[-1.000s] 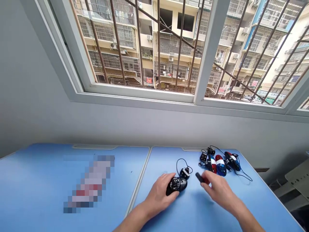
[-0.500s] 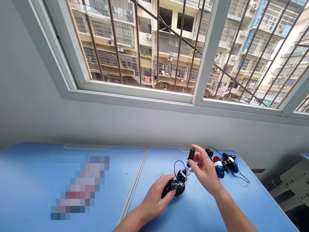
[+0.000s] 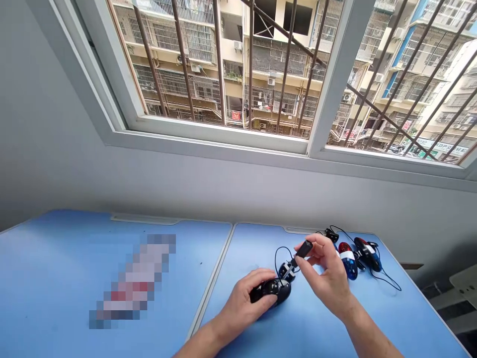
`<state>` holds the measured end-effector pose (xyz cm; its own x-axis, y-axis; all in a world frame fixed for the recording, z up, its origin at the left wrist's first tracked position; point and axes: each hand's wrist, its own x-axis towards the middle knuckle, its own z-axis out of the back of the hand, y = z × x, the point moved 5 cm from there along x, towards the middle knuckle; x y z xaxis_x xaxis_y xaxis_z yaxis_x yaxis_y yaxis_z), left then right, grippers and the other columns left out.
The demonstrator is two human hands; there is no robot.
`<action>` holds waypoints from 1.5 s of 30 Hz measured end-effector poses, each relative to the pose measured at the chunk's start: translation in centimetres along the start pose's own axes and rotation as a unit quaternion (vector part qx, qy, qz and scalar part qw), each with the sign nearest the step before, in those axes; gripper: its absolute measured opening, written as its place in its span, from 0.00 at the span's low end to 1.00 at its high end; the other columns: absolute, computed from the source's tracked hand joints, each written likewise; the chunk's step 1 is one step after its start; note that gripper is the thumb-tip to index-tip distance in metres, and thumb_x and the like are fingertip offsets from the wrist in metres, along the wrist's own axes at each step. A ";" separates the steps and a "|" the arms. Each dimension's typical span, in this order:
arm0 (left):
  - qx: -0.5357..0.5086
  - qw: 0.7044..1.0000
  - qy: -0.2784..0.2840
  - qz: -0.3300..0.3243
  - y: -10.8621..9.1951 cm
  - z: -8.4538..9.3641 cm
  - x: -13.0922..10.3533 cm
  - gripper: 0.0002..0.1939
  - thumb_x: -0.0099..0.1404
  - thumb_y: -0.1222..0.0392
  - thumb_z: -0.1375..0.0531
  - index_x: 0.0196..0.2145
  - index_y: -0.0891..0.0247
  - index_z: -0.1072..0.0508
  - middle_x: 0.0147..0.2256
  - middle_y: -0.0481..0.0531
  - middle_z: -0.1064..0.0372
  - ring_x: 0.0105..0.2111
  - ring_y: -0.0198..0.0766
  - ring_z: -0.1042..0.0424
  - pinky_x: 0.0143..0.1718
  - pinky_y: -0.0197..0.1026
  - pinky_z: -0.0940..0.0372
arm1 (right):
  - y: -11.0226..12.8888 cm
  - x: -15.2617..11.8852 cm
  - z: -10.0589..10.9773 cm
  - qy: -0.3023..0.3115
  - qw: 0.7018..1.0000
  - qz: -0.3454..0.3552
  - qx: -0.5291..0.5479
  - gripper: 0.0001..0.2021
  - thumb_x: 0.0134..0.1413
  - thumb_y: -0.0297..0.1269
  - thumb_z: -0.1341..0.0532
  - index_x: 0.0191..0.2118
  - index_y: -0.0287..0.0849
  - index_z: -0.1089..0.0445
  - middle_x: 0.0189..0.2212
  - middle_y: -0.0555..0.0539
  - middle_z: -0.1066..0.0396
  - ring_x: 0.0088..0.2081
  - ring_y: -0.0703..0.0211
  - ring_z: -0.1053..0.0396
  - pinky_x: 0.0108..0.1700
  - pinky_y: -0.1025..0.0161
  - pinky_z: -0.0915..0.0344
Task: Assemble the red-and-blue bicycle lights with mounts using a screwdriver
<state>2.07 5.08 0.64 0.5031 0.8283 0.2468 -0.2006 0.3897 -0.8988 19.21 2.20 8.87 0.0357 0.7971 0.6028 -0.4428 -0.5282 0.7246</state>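
My left hand (image 3: 250, 299) is closed around a glossy black rounded device (image 3: 282, 292) lying on the blue table. A thin black cable loops from it to a small black-and-white part (image 3: 286, 271) just behind. Between the fingertips of my right hand (image 3: 325, 268) is a screwdriver (image 3: 303, 249) with a short black handle, held at a slant. Its metal shaft points down and left, toward the near side of the small part and the device's edge. Whether the tip touches a screw is too small to tell.
Several similar devices with red and blue covers (image 3: 348, 261) and black cables lie at the table's right rear. A seam (image 3: 214, 278) divides the blue tabletop (image 3: 156, 343). On the left half lies a pixelated, blurred item (image 3: 134, 278). Behind are a wall and barred window.
The screwdriver has tilted from nearly upright to a slant, its handle moving right and down with my right hand. My left hand keeps its hold on the device. The view has shifted slightly.
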 end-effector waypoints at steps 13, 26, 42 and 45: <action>0.086 0.991 0.047 -0.096 -2.3 0.8 -0.5 0.30 0.52 0.74 0.48 0.51 0.56 0.30 0.55 0.54 0.35 0.54 0.46 0.36 0.56 0.50 0.40 | 0.5 0.1 0.9 -0.015 1.000 -0.011 0.009 0.13 0.55 0.33 0.40 0.45 0.46 0.42 0.34 0.47 0.28 0.34 0.59 0.27 0.31 0.64 0.27; 0.146 0.950 0.204 -0.187 -5.5 0.2 0.1 0.23 0.65 0.73 0.52 0.52 0.54 0.32 0.45 0.52 0.27 0.45 0.43 0.29 0.48 0.45 0.37 | 2.4 0.5 4.1 -0.056 0.998 -0.012 0.027 0.14 0.54 0.33 0.39 0.46 0.47 0.42 0.35 0.46 0.28 0.34 0.58 0.28 0.32 0.61 0.27; 0.233 0.971 0.032 0.040 -3.0 1.0 0.1 0.04 0.58 0.63 0.41 0.32 0.60 0.27 0.30 0.48 0.33 0.29 0.39 0.36 0.31 0.38 0.41 | 0.5 0.5 2.8 -0.019 0.970 -0.138 0.201 0.19 0.51 0.38 0.36 0.47 0.47 0.43 0.35 0.48 0.28 0.34 0.58 0.30 0.30 0.60 0.26; 0.149 0.984 0.076 0.066 -3.0 1.5 -0.4 0.13 0.57 0.65 0.42 0.41 0.59 0.27 0.37 0.50 0.32 0.31 0.38 0.34 0.33 0.37 0.38 | -1.3 -0.2 1.9 -0.002 0.954 -0.181 0.240 0.20 0.48 0.40 0.34 0.45 0.45 0.39 0.34 0.47 0.28 0.35 0.57 0.30 0.28 0.61 0.26</action>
<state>1.24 4.18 3.80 0.5708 0.8191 0.0578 -0.4987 0.4017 -0.7681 21.53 2.18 8.44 0.1117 0.9519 0.2853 0.0592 -0.2930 0.9543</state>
